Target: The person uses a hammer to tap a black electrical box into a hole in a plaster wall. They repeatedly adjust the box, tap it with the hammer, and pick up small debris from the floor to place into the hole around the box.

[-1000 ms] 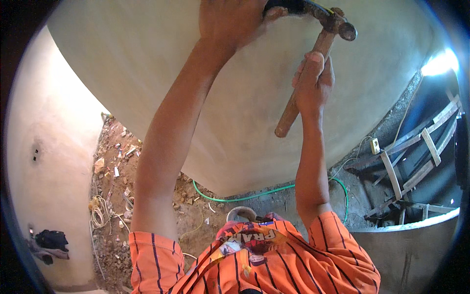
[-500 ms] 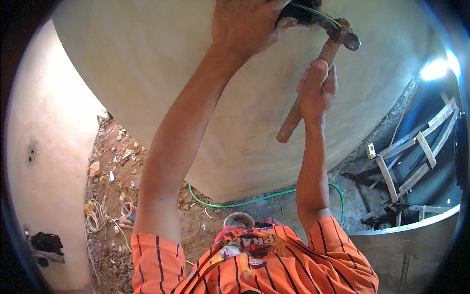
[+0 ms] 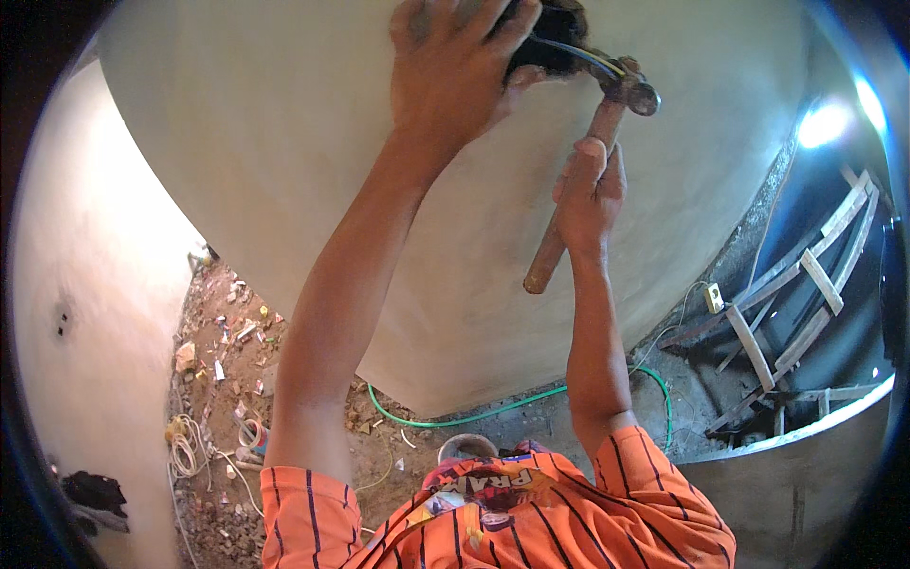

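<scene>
I see soft, even daylight on the wall (image 3: 284, 171), harsh glare at upper right, and dark, bent fisheye edges.

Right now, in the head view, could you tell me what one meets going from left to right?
Coiled white cable on the rubble floor → left hand on the wall → right hand gripping the hammer → wooden ladder.

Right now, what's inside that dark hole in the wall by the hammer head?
Cables come out of the hole, passing the hammer head. The left hand covers the hole's left side, and its depths are too dark to see.
</scene>
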The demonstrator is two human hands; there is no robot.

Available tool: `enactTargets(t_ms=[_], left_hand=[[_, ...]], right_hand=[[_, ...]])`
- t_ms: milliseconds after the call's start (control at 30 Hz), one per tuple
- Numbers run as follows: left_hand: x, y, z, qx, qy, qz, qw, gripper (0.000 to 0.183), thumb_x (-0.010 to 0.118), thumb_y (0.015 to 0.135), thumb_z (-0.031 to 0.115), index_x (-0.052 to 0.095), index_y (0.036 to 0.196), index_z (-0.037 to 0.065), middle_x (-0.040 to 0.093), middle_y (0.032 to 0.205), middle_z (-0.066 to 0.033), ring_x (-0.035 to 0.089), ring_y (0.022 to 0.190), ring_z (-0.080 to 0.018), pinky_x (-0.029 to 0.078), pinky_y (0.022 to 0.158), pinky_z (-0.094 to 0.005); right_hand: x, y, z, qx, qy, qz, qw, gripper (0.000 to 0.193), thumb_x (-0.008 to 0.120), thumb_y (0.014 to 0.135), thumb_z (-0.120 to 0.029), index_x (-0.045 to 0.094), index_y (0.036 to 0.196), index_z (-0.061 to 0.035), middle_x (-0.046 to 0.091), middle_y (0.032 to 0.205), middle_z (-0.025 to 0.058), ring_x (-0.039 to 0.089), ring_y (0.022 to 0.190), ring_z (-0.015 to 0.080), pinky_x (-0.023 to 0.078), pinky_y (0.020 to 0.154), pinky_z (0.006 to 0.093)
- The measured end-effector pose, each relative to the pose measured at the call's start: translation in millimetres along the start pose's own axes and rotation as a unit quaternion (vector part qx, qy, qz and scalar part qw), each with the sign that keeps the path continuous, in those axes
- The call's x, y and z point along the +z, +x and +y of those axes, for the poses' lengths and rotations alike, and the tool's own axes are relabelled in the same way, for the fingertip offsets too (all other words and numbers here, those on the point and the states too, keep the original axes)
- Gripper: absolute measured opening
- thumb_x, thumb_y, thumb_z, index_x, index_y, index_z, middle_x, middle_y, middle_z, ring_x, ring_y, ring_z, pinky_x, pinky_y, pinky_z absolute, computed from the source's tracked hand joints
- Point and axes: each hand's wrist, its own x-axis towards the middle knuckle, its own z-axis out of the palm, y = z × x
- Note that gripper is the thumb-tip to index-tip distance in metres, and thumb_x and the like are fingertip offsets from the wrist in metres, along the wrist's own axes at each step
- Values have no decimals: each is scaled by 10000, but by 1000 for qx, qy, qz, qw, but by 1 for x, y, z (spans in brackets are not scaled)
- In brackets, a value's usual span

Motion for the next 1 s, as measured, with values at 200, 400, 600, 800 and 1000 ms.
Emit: enactTargets(t_ms=[200,400,600,800,1000], left_hand=[[9,-1,1,-5,19,16,1000,647,709,670,460,521,1250,244,421,1352,31,321,1268,-257,225,990,-510],[16,-2,-1,-11,56,-4,998,655,669,698,528,490,1287,302,407,1373,61,322,1280,-265,227,988,-526],[10,1,3,-17,65,-21,998,642,670,709,516,493,1288,300,398,1386,44,326,1279,-272,218,993,-528],[6,-5,-1,-4,62,4,998,643,666,717,514,495,1293,286,412,1377,30,337,1270,-283,220,987,-527],[6,-4,1,-2,62,3,998,641,656,726,517,494,1297,274,420,1370,22,343,1264,-296,221,989,-521]], right_hand=[[-2,4,19,-25,33,-6,999,338,434,945,-381,491,902,-51,441,631,-18,426,488,61,351,431,226],[-6,1,15,-7,39,-14,999,391,446,932,-444,491,883,-60,438,618,-28,420,491,54,350,435,217],[-12,-4,7,6,44,-47,998,370,456,932,-399,486,906,-32,505,622,118,520,558,206,414,524,387],[-10,-3,-4,1,-33,-81,996,364,473,924,-395,493,941,-32,546,658,176,566,603,368,424,538,421],[-14,-3,-13,-29,-32,-71,997,370,476,922,-403,492,942,-34,548,663,185,573,631,380,430,551,421]])
